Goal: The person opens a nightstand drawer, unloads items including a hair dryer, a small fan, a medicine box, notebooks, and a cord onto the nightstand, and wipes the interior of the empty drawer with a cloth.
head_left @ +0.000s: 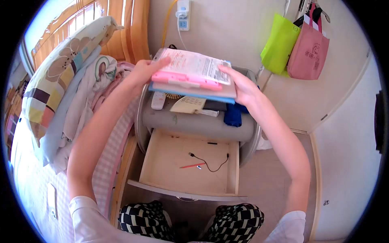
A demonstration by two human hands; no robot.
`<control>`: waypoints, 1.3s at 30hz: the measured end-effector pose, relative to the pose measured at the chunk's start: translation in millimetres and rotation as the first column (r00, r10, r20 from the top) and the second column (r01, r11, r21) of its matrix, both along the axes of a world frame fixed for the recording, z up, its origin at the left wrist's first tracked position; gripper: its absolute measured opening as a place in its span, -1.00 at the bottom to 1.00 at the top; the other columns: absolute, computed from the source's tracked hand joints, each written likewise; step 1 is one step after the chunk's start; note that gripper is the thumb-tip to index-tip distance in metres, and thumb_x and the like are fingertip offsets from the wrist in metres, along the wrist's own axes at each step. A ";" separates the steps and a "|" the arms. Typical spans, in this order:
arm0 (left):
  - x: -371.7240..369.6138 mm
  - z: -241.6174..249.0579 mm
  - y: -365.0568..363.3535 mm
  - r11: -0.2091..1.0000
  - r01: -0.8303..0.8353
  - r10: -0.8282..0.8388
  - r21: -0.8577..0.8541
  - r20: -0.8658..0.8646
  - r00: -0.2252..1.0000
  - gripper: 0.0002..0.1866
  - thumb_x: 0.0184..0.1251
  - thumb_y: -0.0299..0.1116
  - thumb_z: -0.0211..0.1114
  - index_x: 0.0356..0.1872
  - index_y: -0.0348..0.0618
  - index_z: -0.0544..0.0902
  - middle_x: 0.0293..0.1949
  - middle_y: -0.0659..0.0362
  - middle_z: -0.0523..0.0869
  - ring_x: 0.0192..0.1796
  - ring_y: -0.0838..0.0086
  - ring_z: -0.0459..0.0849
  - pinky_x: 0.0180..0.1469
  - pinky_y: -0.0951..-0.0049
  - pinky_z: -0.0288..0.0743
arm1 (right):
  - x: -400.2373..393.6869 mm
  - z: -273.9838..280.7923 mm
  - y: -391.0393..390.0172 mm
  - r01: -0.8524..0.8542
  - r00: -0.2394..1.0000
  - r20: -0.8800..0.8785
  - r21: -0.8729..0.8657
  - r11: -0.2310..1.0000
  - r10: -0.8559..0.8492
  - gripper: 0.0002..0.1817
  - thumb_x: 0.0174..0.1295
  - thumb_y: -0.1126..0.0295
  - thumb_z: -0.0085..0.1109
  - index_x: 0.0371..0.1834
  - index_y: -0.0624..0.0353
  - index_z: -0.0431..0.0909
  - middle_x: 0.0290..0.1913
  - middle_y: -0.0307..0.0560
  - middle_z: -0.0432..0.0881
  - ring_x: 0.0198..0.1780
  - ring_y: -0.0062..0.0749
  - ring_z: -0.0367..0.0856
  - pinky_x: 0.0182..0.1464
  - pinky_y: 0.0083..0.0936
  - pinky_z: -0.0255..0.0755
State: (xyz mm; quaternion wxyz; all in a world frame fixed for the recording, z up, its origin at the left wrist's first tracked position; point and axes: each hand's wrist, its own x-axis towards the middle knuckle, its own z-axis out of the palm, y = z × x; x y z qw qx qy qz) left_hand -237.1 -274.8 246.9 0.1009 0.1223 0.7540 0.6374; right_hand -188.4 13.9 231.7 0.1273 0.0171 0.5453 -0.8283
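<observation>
Both of my hands grip a stack of flat items above the nightstand [198,125]. On top is a printed white packet [194,65], over a pink plastic case [186,79] and a thin blue-edged book or folder [194,94]. My left hand [148,71] clasps the left edge, thumb on top; my right hand [243,86] clasps the right edge. Below, the drawer [162,178] is pulled out. Inside lie a black USB cable [214,170], a red pencil [192,165] and a small dark stick [212,143].
On the nightstand top are a white remote [158,100], a cream card [186,105] and a dark blue cloth-like item [232,115]. A bed with a pillow [60,77] stands left. Green [279,44] and pink [308,52] bags hang at the door. My knees are before the drawer.
</observation>
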 end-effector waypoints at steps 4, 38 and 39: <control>-57.7 14.8 -11.6 0.993 -0.115 0.115 -0.038 -0.004 0.993 -0.33 0.20 0.10 0.37 0.01 -0.41 0.59 -0.11 0.08 0.70 -0.11 0.51 0.65 -0.07 0.51 0.51 | -55.0 25.1 -22.2 0.019 0.999 0.036 0.089 0.996 -0.022 -0.58 0.27 0.16 0.18 0.11 0.15 0.49 0.06 -0.04 0.62 0.04 -0.31 0.62 0.13 -0.29 0.50; -112.0 -92.1 25.4 0.862 -0.507 0.495 0.010 -0.238 0.836 -0.17 0.13 0.12 0.38 0.19 -0.46 0.43 0.14 -0.12 0.55 0.16 0.21 0.54 0.18 0.32 0.40 | -148.0 -97.5 0.4 0.306 0.940 -0.022 0.495 0.813 -0.340 -0.30 0.18 -0.09 0.25 0.14 0.34 0.47 0.11 0.06 0.56 0.15 -0.27 0.50 0.20 -0.37 0.35; -104.2 -92.9 24.0 0.864 -0.503 0.491 0.007 -0.232 0.840 -0.17 0.13 0.12 0.38 0.19 -0.46 0.43 0.14 -0.12 0.55 0.16 0.21 0.54 0.18 0.32 0.40 | -139.6 -97.8 2.5 0.306 0.939 -0.016 0.498 0.811 -0.345 -0.30 0.18 -0.09 0.25 0.14 0.34 0.47 0.11 0.06 0.56 0.15 -0.27 0.50 0.20 -0.37 0.35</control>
